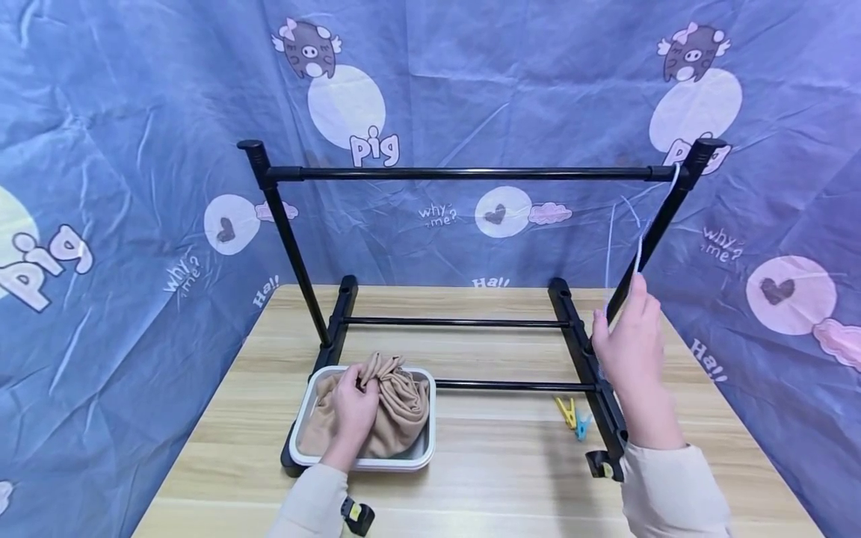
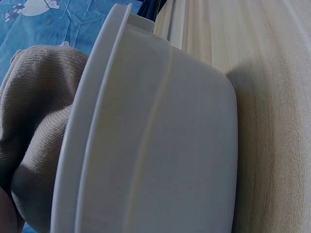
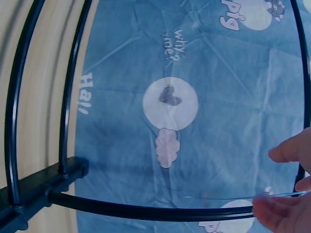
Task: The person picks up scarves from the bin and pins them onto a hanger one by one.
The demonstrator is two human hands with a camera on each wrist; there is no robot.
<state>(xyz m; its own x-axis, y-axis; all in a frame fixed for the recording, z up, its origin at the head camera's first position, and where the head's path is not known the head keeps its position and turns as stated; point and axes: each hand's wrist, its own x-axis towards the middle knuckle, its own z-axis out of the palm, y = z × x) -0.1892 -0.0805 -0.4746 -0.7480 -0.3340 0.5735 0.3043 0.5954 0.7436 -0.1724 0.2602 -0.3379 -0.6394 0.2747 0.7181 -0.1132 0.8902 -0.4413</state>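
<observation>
From the head we look forward and down on the mid-frame rack [image 1: 464, 173], shared with our right-wrist view. Our left-wrist view closely faces the basin [image 2: 189, 136].

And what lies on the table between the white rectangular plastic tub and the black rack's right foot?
In the head view, a yellow plastic clothespin and a blue plastic clothespin lie there, nearer the foot; a black crossbar spans that stretch.

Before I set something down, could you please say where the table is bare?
The table is bare between the basin and the clothespins, and between the rack's lower bars. Crowding is at the left foot, by the basin, and right foot, by the clothespins.
</observation>
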